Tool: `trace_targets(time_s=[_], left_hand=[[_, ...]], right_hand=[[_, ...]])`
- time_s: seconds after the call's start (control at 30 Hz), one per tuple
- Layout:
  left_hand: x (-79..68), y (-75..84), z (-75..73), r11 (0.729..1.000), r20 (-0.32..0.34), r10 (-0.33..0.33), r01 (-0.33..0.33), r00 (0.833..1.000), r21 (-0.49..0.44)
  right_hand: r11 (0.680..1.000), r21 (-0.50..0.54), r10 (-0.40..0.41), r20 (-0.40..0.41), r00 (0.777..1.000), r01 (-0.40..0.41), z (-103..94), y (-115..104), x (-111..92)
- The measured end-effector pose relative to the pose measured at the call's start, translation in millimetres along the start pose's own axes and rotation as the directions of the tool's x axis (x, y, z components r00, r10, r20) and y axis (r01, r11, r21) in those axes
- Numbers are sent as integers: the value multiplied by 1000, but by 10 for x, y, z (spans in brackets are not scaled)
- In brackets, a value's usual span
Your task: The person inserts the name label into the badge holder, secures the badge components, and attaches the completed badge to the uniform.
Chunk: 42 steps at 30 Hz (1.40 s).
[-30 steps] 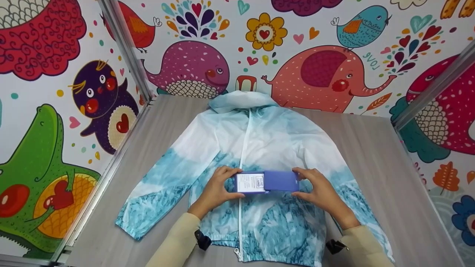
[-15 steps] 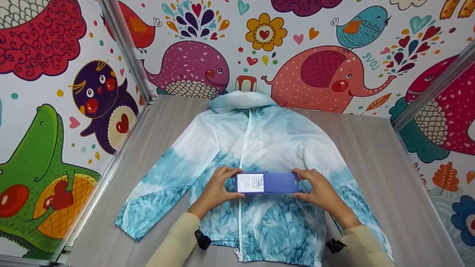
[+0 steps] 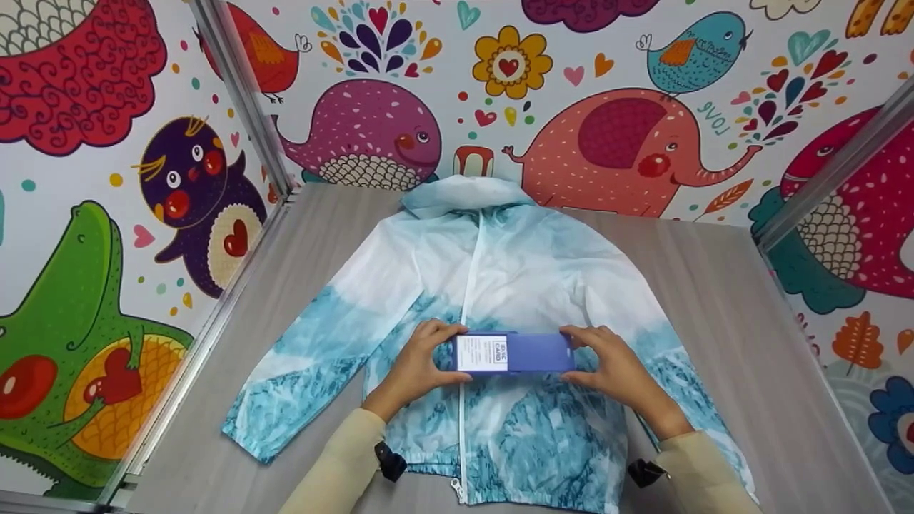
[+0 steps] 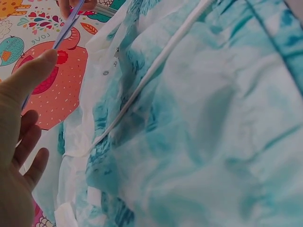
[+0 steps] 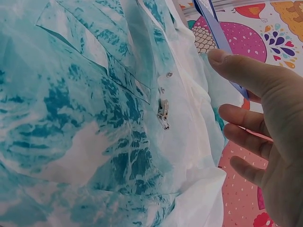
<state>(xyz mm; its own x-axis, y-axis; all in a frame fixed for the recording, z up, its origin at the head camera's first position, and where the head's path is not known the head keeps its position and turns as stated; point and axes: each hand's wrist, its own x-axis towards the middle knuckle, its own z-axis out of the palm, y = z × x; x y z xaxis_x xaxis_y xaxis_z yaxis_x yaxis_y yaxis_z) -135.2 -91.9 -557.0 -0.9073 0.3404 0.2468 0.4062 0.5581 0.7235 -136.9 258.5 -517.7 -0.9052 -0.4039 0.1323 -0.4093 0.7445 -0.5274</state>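
Observation:
A purple-blue card holder [image 3: 540, 353] is held level above a jacket [image 3: 493, 285] in the head view. Its left half shows a white card insert [image 3: 483, 353] printed "ID/IC CARD"; the right half is a plain purple panel. My left hand [image 3: 419, 363] pinches the left end between thumb and fingers. At the opposite end, my right hand [image 3: 610, 364] pinches the panel the same way. Both wrist views show the holder edge-on as a thin strip, with the thumb [image 5: 236, 66] against it and the remaining fingers spread loosely below.
The hooded white and teal jacket lies spread face up on a grey wood-grain table [image 3: 757, 343], its front zipper [image 3: 468, 300] running down the middle. Panels with cartoon animals [image 3: 614, 153] stand behind and at both sides, joined by metal posts [image 3: 239, 93].
The holder's right panel has tipped slightly and now lies more in line with the card half. Both hands keep their grip in nearly the same place.

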Motion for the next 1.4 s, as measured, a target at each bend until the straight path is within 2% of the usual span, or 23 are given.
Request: trace_targets(time_s=[0.53,0.8,1.23,1.4], left_hand=[[3,24,-5,1000,8,-18,18,1000,7],[-7,24,-7,1000,-2,10,-10,1000,7],[1,27,-3,1000,15,-16,16,1000,7],[7,45,1,1000,25,-17,17,1000,-7]], right_hand=[[1000,23,-16,-8,1000,17,53,7,-4],[1000,25,-19,-25,1000,20,66,-1,-6],[999,36,-17,-1,1000,17,100,-15,8],[998,43,-45,-10,999,46,135,-30,25]])
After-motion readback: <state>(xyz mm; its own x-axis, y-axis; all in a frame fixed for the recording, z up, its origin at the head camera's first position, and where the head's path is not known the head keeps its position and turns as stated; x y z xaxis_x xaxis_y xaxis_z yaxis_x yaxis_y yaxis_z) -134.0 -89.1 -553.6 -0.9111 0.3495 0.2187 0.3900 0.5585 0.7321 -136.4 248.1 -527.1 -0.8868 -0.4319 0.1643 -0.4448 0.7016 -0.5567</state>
